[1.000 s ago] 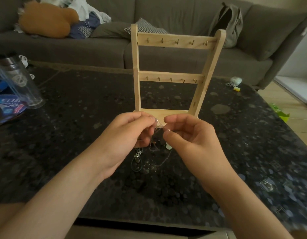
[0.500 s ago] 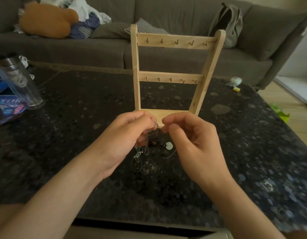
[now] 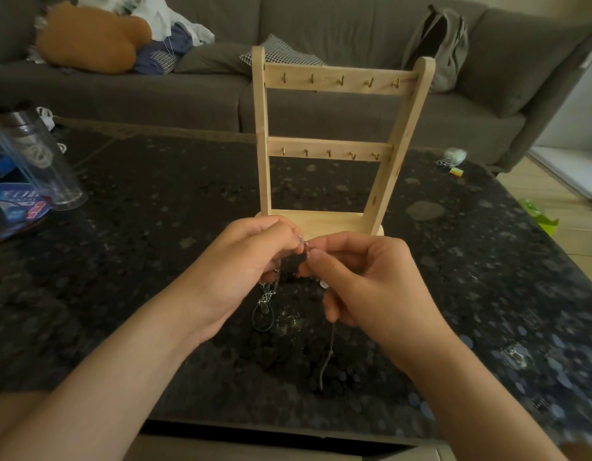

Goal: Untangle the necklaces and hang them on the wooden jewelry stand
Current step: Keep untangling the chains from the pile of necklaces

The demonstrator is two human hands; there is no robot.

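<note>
**Left:** a clear bottle (image 3: 38,161) on the dark table (image 3: 155,247).

**Left of centre:** the left hand (image 3: 244,267), fingers curled, pinches a fine chain (image 3: 304,245) at its fingertips. Below it the necklaces (image 3: 267,296) hang in a knotted bunch. The lower loops seem to rest on the table, though the speckled top makes this hard to confirm.

**Centre, behind the hands:** the stand (image 3: 321,221), upright, with the hooks (image 3: 340,80) on both rails bare.

**Right of centre:** the right hand (image 3: 374,284) pinches the same chain between thumb and forefinger, just beside the left fingertips. One loose strand (image 3: 328,357) trails down from it.

**Progress:** early. Untangling is in hand and no necklace is freed or hung. All remain to be separated and hooked.
</note>
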